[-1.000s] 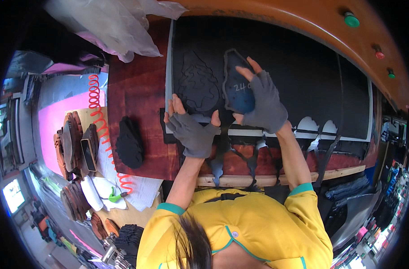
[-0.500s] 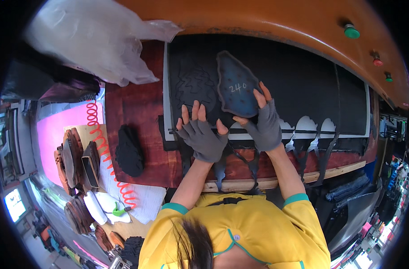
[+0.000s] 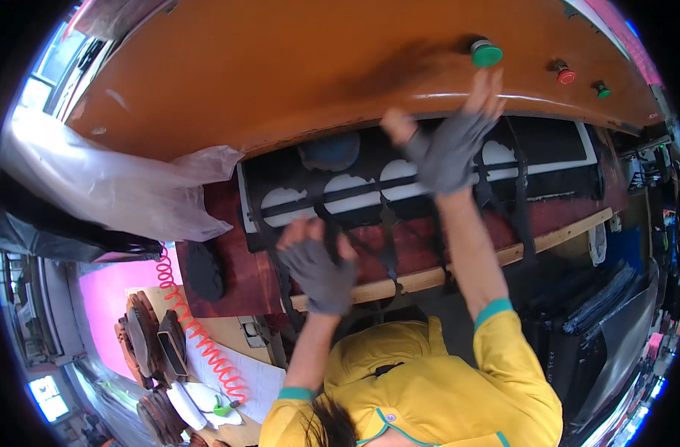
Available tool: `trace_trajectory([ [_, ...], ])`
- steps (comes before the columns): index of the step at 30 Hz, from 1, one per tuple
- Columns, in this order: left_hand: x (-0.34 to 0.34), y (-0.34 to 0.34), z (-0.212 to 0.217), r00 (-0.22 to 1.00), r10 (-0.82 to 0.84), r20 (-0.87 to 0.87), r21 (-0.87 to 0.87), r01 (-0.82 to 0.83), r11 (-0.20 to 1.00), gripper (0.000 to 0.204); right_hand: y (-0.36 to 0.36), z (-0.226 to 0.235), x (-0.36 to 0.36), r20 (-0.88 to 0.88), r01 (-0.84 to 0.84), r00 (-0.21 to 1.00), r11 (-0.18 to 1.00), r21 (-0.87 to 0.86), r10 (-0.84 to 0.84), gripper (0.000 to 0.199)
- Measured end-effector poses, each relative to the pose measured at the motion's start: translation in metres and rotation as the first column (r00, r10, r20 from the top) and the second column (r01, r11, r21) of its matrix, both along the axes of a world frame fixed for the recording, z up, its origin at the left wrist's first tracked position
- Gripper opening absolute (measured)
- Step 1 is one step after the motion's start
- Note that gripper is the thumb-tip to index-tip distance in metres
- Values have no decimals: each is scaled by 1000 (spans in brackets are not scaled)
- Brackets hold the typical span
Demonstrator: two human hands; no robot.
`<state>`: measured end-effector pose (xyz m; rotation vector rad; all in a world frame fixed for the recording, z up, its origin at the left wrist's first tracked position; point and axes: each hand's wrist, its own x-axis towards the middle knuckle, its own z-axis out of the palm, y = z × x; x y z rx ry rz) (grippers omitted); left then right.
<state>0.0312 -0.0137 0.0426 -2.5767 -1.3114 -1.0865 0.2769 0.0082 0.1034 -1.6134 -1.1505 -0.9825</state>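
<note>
My right hand [image 3: 450,149], in a grey fingerless glove, reaches up with fingers stretched out just below a green push button [image 3: 487,55] on the orange machine front. Whether a fingertip touches the button, I cannot tell. My left hand [image 3: 316,270], gloved alike and slightly blurred, hovers over the near edge of the red table [image 3: 243,279] with its fingers apart and nothing in them. Beyond it, a blue cutting die [image 3: 331,152] lies on the black sheet [image 3: 370,149], partly hidden beneath the orange machine head [image 3: 280,82]. Cut-outs in the sheet show the white board [image 3: 284,198] underneath.
A red button [image 3: 565,76] and a smaller green button [image 3: 602,91] sit farther right. Clear plastic [image 3: 109,179] hangs at left. Black cut pieces [image 3: 204,270] lie on the table's left end, near a coiled red hose [image 3: 195,328]. Dark sheets [image 3: 578,320] are stacked at right.
Both hands have left the die. The right hand rose toward the green button; the left drew back toward me. The orange machine head now covers part of the die, and the view has shifted.
</note>
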Motion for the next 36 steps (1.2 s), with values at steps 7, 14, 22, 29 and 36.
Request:
trace_trajectory([
  [7,28,-44,-56,977,-209,-42,-128,202,971,43,-18,13,53,-50,50,997,996,-68,-54,105],
  [14,36,-26,-66,969,-168,-183,-46,162,986,25,-130,-97,-23,-263,-419,908,738,-529,327,50],
  [22,40,-26,-60,974,-175,-146,-61,168,984,23,-138,-132,-32,-257,-381,924,662,-645,282,22],
  [29,28,-36,-55,982,-189,-24,-244,177,954,16,-145,-125,-52,-264,-323,943,737,-593,200,21],
  [36,1,-71,-33,970,-98,221,-423,186,887,16,-170,-88,-74,-467,-529,836,647,-549,287,21],
])
